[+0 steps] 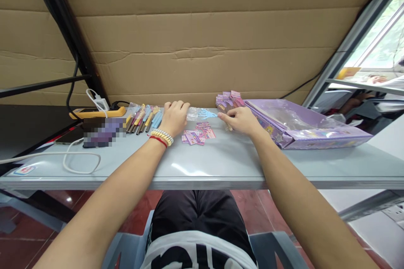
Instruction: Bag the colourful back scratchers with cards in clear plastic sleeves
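My right hand (241, 120) pinches the end of a light blue stick with a small hand-shaped head (206, 114). That head points left, at a small clear plastic bag (192, 114). My left hand (175, 117) has its fingers curled down at the bag's left side and seems to grip it; the fingertips are hidden. Just in front lie several small pink and purple printed cards (196, 136). Left of my left hand is a row of similar sticks (143, 118) in blue, yellow and pink, some with dark metal shafts. Behind my right hand sits a pile of purple-carded packs (229, 99).
An open purple printed box (325, 138) with clear plastic inside stands at the right. On the left are a yellow power strip (101, 112), a white charger (101, 103), a white cable (80, 171) and a blurred purple item (104, 133). Cardboard (202, 50) backs the table.
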Demonstrator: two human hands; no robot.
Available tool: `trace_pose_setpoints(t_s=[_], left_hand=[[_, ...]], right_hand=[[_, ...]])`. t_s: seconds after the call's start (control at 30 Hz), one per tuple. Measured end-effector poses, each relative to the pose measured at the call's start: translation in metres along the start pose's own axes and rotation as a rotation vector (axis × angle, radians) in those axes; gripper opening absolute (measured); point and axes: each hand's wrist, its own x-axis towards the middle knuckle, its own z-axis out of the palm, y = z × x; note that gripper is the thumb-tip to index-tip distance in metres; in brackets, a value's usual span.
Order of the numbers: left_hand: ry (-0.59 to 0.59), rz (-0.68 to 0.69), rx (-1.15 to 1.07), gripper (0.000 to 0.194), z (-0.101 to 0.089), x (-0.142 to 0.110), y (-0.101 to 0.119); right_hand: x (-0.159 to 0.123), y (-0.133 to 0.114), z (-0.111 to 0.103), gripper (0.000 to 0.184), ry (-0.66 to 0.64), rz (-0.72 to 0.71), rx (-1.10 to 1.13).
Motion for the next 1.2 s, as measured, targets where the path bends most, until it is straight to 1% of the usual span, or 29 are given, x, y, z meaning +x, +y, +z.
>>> trace_pose_setpoints(t_s=[0.17,0.37,0.53,0.77,0.83,0.93,1.0,1.07,1.13,1.2], left_hand=[[-0.012,0.026,0.011,0.034,0.000,0.000,0.004],[-0.042,0.053,-0.003,0.031,-0.002,0.000,0.011],[-0.080,0.087,-0.004,0.031,-0.005,0.000,0.019],[-0.074,0.158,0.018,0.024,-0.002,0.000,0.030],[-0.079,0.192,0.020,0.025,-0.002,-0.001,0.033],[-0.075,0.217,0.021,0.028,-0.004,-0.001,0.036],[-0.017,0.191,0.003,0.027,-0.007,-0.002,0.038],[0.077,0.139,-0.048,0.028,-0.011,-0.002,0.039],[0.153,0.052,-0.129,0.033,-0.014,-0.002,0.039],[0.160,-0.069,-0.257,0.031,-0.015,0.000,0.038]], right_hand=[[0.001,-0.001,0.006,0.056,-0.008,-0.034,-0.005],[0.002,-0.003,0.013,0.049,-0.016,-0.010,0.025],[0.002,-0.009,0.023,0.043,-0.034,-0.019,0.082],[0.001,-0.020,0.039,0.050,-0.069,-0.021,0.231],[0.002,-0.021,0.040,0.045,-0.097,-0.020,0.245],[0.003,-0.022,0.039,0.029,-0.138,-0.052,0.234],[0.005,-0.021,0.036,0.027,-0.111,-0.050,0.250],[0.006,-0.020,0.034,0.025,-0.030,-0.012,0.276],[0.007,-0.018,0.032,0.023,0.065,0.032,0.281],[0.008,-0.016,0.031,0.022,0.137,0.067,0.288]])
